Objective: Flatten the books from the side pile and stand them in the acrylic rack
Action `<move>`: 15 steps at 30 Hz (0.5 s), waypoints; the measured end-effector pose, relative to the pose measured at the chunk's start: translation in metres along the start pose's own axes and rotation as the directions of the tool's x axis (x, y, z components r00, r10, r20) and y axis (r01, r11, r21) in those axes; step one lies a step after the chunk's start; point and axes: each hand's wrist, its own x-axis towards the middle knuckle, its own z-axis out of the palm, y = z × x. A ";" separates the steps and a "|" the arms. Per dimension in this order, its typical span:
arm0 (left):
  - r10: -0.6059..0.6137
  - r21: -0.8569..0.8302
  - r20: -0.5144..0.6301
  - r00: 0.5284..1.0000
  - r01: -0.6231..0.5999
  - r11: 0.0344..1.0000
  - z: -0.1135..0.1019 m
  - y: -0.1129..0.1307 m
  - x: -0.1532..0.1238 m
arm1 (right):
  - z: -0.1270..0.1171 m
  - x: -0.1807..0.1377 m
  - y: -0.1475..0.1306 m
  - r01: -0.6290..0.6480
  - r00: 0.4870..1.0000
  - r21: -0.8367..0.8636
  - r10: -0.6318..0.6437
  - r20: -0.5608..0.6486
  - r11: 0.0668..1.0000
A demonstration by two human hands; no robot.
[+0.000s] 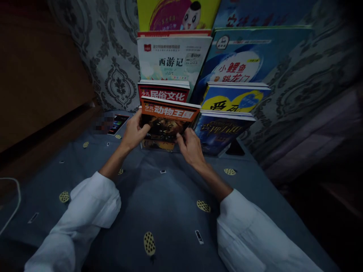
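My left hand grips the left edge of an orange-topped book with a dark animal picture on its cover. My right hand pinches the same book at its lower right corner. The book stands tilted at the front of a tiered row of books. Behind it stands a red book, then a white book. A dark blue book sits just to the right of the held one, with a yellow and blue book behind it.
Everything rests on a blue cloth with yellow spots. A phone with a lit screen lies left of the books. Patterned grey fabric hangs behind. A white cable curls at the far left. Larger books lean at the back.
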 end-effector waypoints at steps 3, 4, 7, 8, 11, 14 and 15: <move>-0.043 0.331 0.016 0.999 0.035 0.943 -0.007 0.014 -0.002 | 0.000 0.002 0.004 -0.028 0.999 -0.030 0.029 0.033 0.999; -0.057 0.423 0.023 0.998 0.042 0.905 -0.009 0.018 -0.002 | -0.001 0.002 0.005 -0.036 0.998 -0.033 0.037 0.041 0.999; -0.108 0.596 0.066 0.992 0.048 0.801 -0.013 0.025 -0.002 | -0.002 0.001 0.004 -0.055 0.997 -0.023 0.056 0.059 0.998; -0.138 0.629 0.082 0.987 0.056 0.776 -0.014 0.027 -0.001 | -0.002 0.001 0.004 -0.063 0.996 -0.016 0.064 0.066 0.998; -0.255 0.697 0.104 0.961 0.112 0.708 -0.015 0.030 0.000 | -0.001 0.000 0.003 -0.086 0.994 -0.007 0.086 0.073 0.996; -0.333 0.737 0.085 0.939 0.166 0.655 -0.014 0.031 -0.001 | -0.001 -0.001 0.002 -0.106 0.992 -0.016 0.107 0.060 0.994; -0.343 0.742 0.077 0.936 0.176 0.647 -0.013 0.031 -0.001 | -0.001 -0.001 0.003 -0.109 0.992 -0.020 0.109 0.055 0.994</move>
